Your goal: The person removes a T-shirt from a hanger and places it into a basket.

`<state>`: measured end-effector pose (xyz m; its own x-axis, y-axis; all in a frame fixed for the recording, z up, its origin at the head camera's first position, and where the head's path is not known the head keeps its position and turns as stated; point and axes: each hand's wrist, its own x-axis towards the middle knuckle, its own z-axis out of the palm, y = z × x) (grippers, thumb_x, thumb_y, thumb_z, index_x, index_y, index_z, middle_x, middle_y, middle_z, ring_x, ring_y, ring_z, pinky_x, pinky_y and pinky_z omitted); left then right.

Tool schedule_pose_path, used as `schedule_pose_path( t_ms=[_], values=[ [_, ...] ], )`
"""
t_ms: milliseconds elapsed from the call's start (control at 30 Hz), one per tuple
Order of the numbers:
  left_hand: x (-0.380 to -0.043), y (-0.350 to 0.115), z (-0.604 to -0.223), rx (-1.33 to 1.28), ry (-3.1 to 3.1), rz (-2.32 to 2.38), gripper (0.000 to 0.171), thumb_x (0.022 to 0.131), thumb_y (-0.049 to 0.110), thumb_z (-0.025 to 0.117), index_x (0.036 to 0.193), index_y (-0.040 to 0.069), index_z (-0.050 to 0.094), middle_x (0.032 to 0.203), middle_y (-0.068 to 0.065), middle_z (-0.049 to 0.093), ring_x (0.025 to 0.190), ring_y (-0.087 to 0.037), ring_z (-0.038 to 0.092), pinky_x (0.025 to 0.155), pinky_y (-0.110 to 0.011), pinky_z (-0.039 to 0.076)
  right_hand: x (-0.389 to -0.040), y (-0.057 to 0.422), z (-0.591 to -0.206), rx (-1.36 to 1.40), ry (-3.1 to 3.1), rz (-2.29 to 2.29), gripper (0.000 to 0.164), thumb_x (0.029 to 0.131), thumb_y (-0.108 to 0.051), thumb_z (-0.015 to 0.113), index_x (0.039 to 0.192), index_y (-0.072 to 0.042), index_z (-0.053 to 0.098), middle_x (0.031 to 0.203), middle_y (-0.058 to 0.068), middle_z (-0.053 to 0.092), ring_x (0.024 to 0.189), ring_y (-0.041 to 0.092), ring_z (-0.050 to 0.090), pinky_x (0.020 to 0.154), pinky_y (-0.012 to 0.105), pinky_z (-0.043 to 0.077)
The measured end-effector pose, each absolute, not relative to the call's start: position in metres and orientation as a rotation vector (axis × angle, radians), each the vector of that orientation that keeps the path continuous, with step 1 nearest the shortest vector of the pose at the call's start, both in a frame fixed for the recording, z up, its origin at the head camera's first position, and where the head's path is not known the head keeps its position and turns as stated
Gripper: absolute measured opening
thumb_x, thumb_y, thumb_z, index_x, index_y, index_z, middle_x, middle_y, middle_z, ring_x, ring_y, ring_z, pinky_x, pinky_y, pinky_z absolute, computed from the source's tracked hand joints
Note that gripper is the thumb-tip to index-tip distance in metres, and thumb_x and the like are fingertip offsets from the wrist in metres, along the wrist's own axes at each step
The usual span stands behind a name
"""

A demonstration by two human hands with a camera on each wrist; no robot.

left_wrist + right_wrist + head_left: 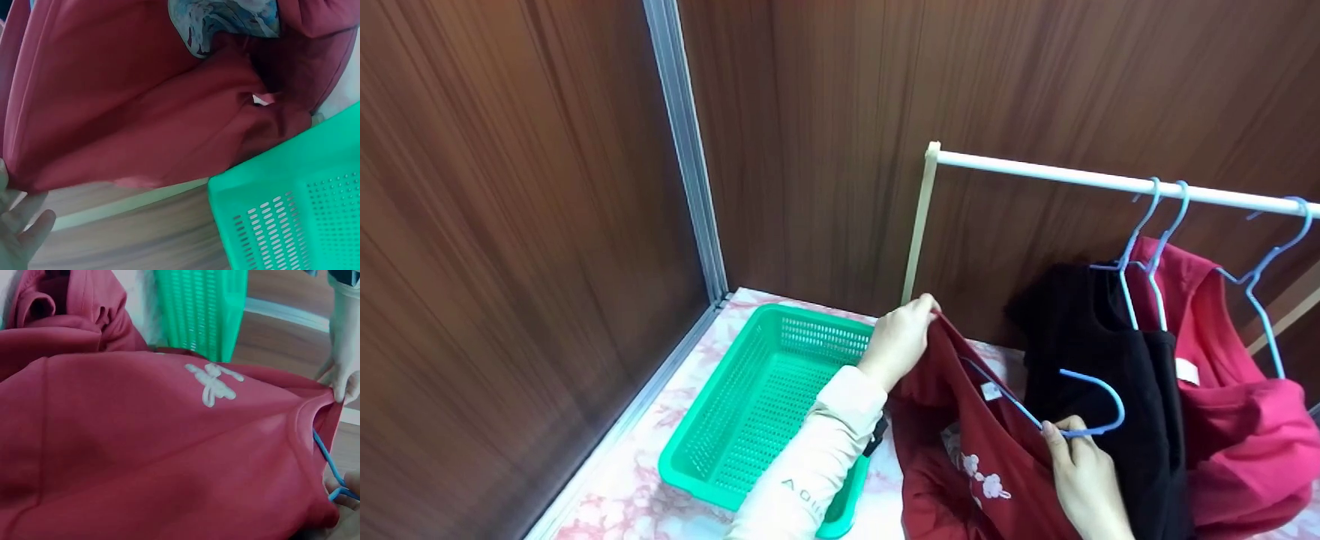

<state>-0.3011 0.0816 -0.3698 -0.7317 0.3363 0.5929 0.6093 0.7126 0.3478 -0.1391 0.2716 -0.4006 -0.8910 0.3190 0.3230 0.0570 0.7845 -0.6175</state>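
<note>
A dark red garment (930, 450) with white flower embroidery hangs between my two hands. My left hand (901, 337) pinches its collar edge and pulls it outward at the upper left. My right hand (1084, 472) grips a blue clothes hanger (1012, 401) near the base of its hook. One arm of the hanger runs inside the neck opening, past a white label (991, 391). In the right wrist view the embroidery (214, 385) lies on the stretched front, and the left hand (343, 377) holds the collar corner. The garment's lower part (270, 118) sags in folds.
A green plastic basket (690, 450) stands on the pink-patterned surface (615, 502) at left. A white rail (1035, 171) at right carries a black garment (1080, 337) and a bright red one (1260, 435) on blue hangers. Brown wood panels (810, 150) rise behind.
</note>
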Motion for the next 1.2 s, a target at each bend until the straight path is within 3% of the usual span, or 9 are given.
schedule_pose_path(
  t_ms=[167, 300, 467, 733, 933, 1200],
  values=[
    [-0.302, 0.078, -0.37, -0.662, -2.438, -0.772, 0.01, 0.096, 0.018, 0.051, 0.099, 0.012, 0.059, 0.092, -0.004, 0.073, 0.082, -0.019, 0.071, 0.069, -0.03, 0.054, -0.14, 0.282, -0.406, -0.307, -2.583, 0.915, 0.025, 0.099, -0.028, 0.046, 0.086, -0.012, 0.06, 0.092, 0.008, 0.071, 0.083, 0.013, 0.061, 0.074, 0.03, 0.044],
    [-0.303, 0.073, -0.371, -0.605, -2.46, -0.794, 0.012, 0.097, 0.019, 0.05, 0.1, 0.012, 0.06, 0.091, -0.006, 0.074, 0.08, -0.023, 0.071, 0.067, -0.034, 0.054, -0.139, 0.282, -0.405, -0.345, -2.579, 0.918, 0.024, 0.098, -0.026, 0.047, 0.084, -0.011, 0.06, 0.075, 0.002, 0.067, 0.069, 0.002, 0.05, 0.067, 0.025, 0.04],
    [-0.305, 0.071, -0.373, -0.551, -2.48, -0.818, 0.013, 0.096, 0.019, 0.051, 0.1, 0.011, 0.06, 0.09, -0.008, 0.074, 0.079, -0.027, 0.071, 0.065, -0.038, 0.054, -0.138, 0.28, -0.407, -0.362, -2.52, 0.974, 0.018, 0.095, -0.021, 0.049, 0.085, -0.011, 0.06, 0.064, -0.007, 0.054, 0.063, -0.001, 0.044, 0.063, 0.019, 0.035],
    [-0.306, 0.067, -0.376, -0.502, -2.519, -0.797, 0.014, 0.096, 0.021, 0.052, 0.1, 0.011, 0.061, 0.09, -0.009, 0.074, 0.08, -0.027, 0.071, 0.065, -0.038, 0.054, -0.14, 0.286, -0.413, -0.317, -2.453, 1.115, 0.02, 0.094, -0.014, 0.048, 0.091, -0.006, 0.065, 0.066, -0.016, 0.056, 0.063, -0.005, 0.044, 0.062, 0.013, 0.034],
    [-0.307, 0.061, -0.379, -0.476, -2.529, -0.735, 0.015, 0.096, 0.022, 0.053, 0.097, 0.01, 0.062, 0.086, -0.01, 0.074, 0.076, -0.027, 0.071, 0.065, -0.036, 0.055, -0.139, 0.292, -0.416, -0.202, -2.432, 1.137, 0.025, 0.096, -0.012, 0.046, 0.095, 0.001, 0.068, 0.076, -0.031, 0.054, 0.071, -0.012, 0.046, 0.067, 0.007, 0.036],
    [-0.306, 0.058, -0.384, -0.456, -2.548, -0.568, 0.015, 0.095, 0.023, 0.054, 0.091, 0.01, 0.06, 0.081, -0.009, 0.074, 0.072, -0.026, 0.07, 0.059, -0.035, 0.053, -0.138, 0.299, -0.416, -0.037, -2.456, 1.176, 0.025, 0.097, -0.009, 0.049, 0.101, 0.006, 0.067, 0.085, -0.036, 0.055, 0.077, -0.017, 0.051, 0.069, 0.005, 0.039]
  ],
)
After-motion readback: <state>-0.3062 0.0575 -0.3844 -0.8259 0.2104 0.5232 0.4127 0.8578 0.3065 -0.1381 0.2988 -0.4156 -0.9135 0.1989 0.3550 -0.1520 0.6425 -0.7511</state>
